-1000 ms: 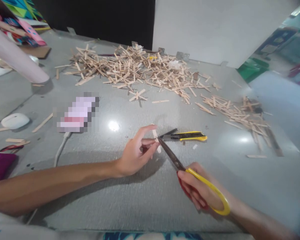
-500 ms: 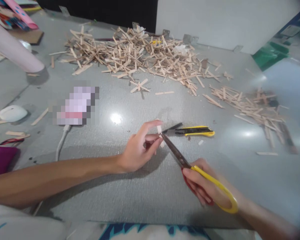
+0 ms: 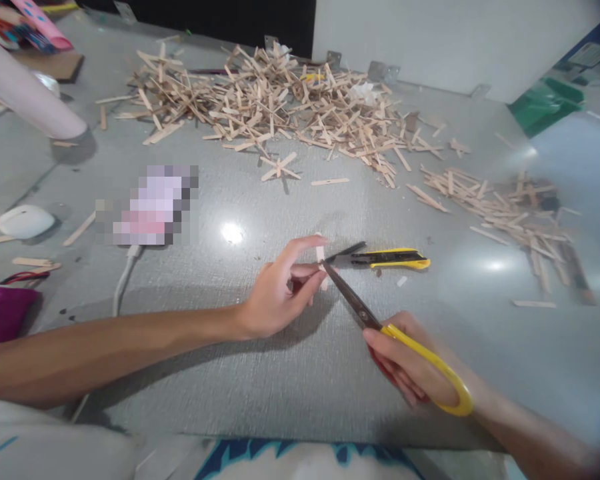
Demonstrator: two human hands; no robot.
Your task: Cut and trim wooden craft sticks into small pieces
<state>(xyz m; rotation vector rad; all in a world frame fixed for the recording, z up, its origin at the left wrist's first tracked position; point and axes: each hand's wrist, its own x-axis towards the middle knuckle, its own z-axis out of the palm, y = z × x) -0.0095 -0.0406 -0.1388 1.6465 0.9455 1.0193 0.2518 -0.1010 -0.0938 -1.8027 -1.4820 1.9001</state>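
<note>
The left hand [image 3: 280, 290] is out over the grey table [image 3: 290, 373], thumb and fingers pinched together on a short wooden stick [image 3: 321, 255] that stands nearly upright above the fingertips. The right hand [image 3: 405, 363] is lower and to the right, closed around the handles of the scissors [image 3: 360, 310], 1 yellow and 1 red. The dark blades run up and left from that hand, and their tip meets the stick just beside the left fingertips. How far the blades are parted cannot be told. The 2 hands are apart, joined only by scissors and stick.

Just beyond the scissors' tip, right of the left hand, a yellow cutter [image 3: 393, 259] lies flat, with a tiny offcut [image 3: 403, 281] near it. Well beyond both hands a broad pile of sticks [image 3: 275, 110] covers the far side of the table. A smaller heap [image 3: 510, 207] lies far right of the right hand. Between the pile and the left hand lie a cross of sticks [image 3: 279, 167] and 1 loose stick [image 3: 330, 181].

Left of the left forearm a white cable [image 3: 123, 283] runs toward a pixelated patch. Farther left are a white oval thing [image 3: 25, 221], a magenta bowl [image 3: 0, 313] and a pink tube [image 3: 25, 100].
</note>
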